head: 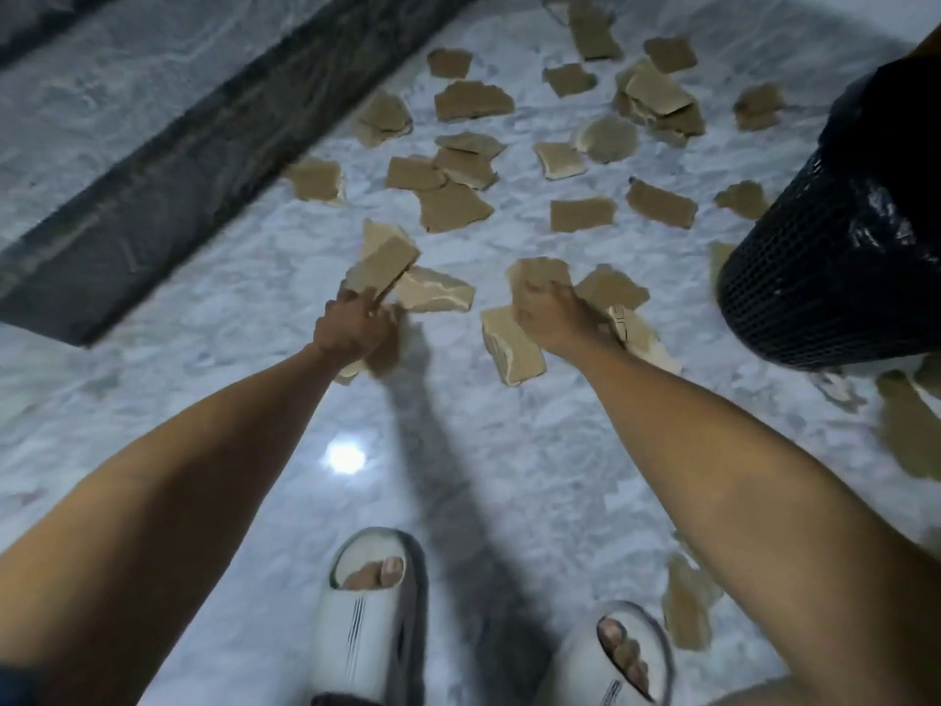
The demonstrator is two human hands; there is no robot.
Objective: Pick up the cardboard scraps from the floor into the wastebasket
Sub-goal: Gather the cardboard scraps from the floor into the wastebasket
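On the marble floor (214,400), between the dark strip (168,170) and the bin (835,257), most of the work is left, by my judgement: a good twenty or more scraps (473,99) lie scattered ahead, with a few more near the right slipper (618,659) and at the right edge. What the bin holds cannot be seen; only its black mesh wall and liner show.

Both hands are down among the nearest scraps. The left hand (351,328) pinches a folded piece (384,265), which stands tilted, its long axis running up and away to the right, upper end pointing toward the far scatter. The right hand (547,318) is curled around another piece (537,277), held roughly upright; blur hides its exact edge. More scraps lie just beside and under that wrist, one long piece (511,349) flat with its axis running toward the person.

The bin stands near the right hand, to its right, so the loads look ready to carry over.
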